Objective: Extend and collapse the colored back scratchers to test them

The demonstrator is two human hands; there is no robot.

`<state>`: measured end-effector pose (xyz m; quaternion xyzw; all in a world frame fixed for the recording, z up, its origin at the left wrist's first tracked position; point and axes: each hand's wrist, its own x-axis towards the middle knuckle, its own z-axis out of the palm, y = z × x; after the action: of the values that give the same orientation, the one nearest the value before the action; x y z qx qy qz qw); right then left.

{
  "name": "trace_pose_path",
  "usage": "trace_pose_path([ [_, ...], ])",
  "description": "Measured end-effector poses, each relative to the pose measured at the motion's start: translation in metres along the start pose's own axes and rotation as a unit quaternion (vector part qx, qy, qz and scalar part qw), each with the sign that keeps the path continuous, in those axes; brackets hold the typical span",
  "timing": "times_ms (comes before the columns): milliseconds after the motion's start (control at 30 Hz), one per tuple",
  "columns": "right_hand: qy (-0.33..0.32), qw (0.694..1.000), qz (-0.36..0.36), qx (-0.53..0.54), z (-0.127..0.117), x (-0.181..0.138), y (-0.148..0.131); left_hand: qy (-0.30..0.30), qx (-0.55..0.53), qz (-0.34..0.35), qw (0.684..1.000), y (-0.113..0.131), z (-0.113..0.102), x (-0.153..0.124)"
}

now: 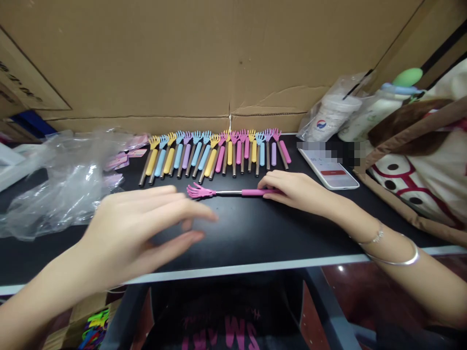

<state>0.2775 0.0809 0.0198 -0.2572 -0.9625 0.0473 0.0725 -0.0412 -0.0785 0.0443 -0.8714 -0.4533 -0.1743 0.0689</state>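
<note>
A pink back scratcher (229,193) lies crosswise on the black table, its claw head to the left and its metal rod partly drawn out. My right hand (288,189) has its fingers closed round the end of the pink handle. Over the table's left part, my left hand (153,228) is raised with its fingers apart and holds nothing; it is close to the claw head. Behind, a row of back scratchers (213,155) in yellow, blue, purple and pink lies side by side, claws toward the cardboard wall.
Crumpled clear plastic bags (62,184) and pink cards (122,158) lie at left. On the right are a phone (328,170), a bagged cup (328,119), a bottle (379,114) and a cloth bag (419,160). The table's front edge (237,269) is pale.
</note>
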Motion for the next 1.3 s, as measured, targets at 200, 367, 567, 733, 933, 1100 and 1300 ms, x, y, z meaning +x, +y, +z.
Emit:
trace_pose_path([
  [200, 0.001, 1.000, -0.006, -0.007, 0.000, -0.001, 0.000, -0.097, 0.106, 0.023, 0.989, -0.027, 0.036, 0.057],
  [367, 0.000, 1.000, -0.009, -0.010, -0.002, -0.001, -0.002, -0.084, 0.111, 0.015, 0.990, -0.046, 0.047, 0.057],
  [567, 0.003, 1.000, -0.009, -0.013, -0.002, -0.001, -0.002, -0.066, 0.096, -0.015, 0.993, -0.044, 0.049, 0.058],
  [733, 0.002, 1.000, -0.012, -0.002, 0.000, -0.001, -0.004, -0.065, 0.093, -0.019, 0.993, -0.042, 0.051, 0.056],
  [933, -0.005, 1.000, -0.011, 0.007, -0.001, 0.000, -0.005, -0.058, 0.086, -0.021, 0.994, -0.042, 0.051, 0.055],
  [1100, 0.000, 1.000, -0.011, 0.001, 0.000, -0.001, -0.002, -0.050, 0.084, -0.015, 0.995, -0.040, 0.049, 0.053],
  [1300, 0.003, 1.000, -0.009, -0.006, -0.002, -0.001, -0.002, -0.043, 0.086, -0.006, 0.995, -0.042, 0.050, 0.052],
])
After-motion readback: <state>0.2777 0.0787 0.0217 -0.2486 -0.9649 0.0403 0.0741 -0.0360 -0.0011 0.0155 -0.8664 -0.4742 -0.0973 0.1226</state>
